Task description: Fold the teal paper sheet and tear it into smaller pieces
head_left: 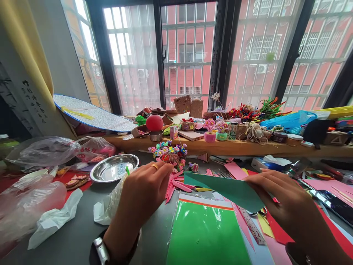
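My right hand [281, 195] grips the right end of a dark green sheet of paper [220, 187], thumb below and fingers above. The sheet is held raised and slants down to the right. Just left of the sheet's far end is my left hand [147, 187], its fingers bent and pressed together; a small gap shows between it and the paper. Whatever those fingers hold, if anything, is hidden. Below both hands lies a clear packet of bright green paper [206, 232]. Pink paper strips [178, 184] are scattered behind the left hand.
A round metal tray [114, 167], crumpled tissue [55, 219] and plastic bags [41, 152] lie on the left. Coloured paper, a patterned ruler [251, 225] and a phone [335, 206] are on the right. Behind stands a bunch of small craft flowers [168, 151] before a crowded windowsill [234, 148].
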The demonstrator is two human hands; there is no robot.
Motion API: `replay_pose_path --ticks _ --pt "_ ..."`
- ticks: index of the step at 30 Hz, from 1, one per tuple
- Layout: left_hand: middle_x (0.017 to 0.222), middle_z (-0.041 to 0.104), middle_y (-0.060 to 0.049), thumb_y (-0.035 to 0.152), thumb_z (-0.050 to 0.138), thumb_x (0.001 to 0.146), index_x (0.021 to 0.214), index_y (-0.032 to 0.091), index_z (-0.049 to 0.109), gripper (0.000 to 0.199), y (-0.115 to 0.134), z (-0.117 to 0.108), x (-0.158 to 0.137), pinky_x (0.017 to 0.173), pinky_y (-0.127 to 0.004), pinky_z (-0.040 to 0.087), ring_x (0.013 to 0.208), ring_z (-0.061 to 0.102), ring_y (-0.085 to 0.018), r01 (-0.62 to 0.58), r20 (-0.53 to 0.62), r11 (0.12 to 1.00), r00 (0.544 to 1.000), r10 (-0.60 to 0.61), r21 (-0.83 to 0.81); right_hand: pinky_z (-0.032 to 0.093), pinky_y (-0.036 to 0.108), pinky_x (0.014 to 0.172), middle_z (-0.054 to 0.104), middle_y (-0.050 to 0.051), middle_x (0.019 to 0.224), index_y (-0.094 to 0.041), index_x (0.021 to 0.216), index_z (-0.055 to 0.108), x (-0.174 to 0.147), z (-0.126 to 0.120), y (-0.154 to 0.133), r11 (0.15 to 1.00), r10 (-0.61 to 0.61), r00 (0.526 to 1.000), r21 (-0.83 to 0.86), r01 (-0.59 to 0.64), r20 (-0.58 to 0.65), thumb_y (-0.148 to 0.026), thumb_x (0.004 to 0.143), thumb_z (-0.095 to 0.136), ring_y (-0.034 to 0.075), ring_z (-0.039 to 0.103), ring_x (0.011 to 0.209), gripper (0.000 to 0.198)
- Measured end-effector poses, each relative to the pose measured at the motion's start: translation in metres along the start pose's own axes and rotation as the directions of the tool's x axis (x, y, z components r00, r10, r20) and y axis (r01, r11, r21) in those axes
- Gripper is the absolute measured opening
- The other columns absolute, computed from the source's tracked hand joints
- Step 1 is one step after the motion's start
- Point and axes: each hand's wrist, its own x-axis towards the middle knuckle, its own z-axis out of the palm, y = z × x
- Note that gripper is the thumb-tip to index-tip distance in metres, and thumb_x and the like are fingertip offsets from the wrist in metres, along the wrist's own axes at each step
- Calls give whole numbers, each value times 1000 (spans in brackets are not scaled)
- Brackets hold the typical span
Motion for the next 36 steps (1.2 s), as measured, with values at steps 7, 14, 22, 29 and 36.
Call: replay_pose_path --ticks 7,14,22,29,36 --pt "84 62 -2 22 46 80 98 19 54 19 47 11 6 67 -28 43 76 55 -15 -166 -34 964 986 162 -208 40 33 68 61 3 69 -18 80 59 7 11 -28 988 -21 1000 154 21 4 -12 78 48 17 53 70 12" --pt "70 61 1 13 44 80 81 19 56 13 68 19 3 59 -27 43 67 56 -14 -210 106 927 962 253 -309 41 32 66 62 2 69 -19 82 59 10 17 -47 973 -15 1000 229 14 5 -12 78 48 15 54 68 13" --pt "68 62 1 13 46 77 79 20 57 13 31 8 4 55 -25 40 63 55 -14 -132 36 970 989 142 -202 43 32 69 64 4 75 -18 83 59 2 3 -7 1000 22 999 18 -21 -36 -20 79 47 18 58 74 13" --pt "69 60 1 15 47 78 78 19 55 10 55 13 2 57 -26 40 66 54 -14 -157 163 957 966 200 -243 43 32 71 64 5 81 -19 91 58 4 0 -20 998 0 1000 61 0 2 -27 76 53 19 57 79 18" --pt "71 60 2 13 45 78 81 20 55 13 64 14 3 56 -26 40 66 53 -15 -194 206 941 944 256 -279 43 31 66 63 3 70 -18 81 59 7 15 -39 985 -53 998 167 50 13 -14 80 46 16 56 70 14"
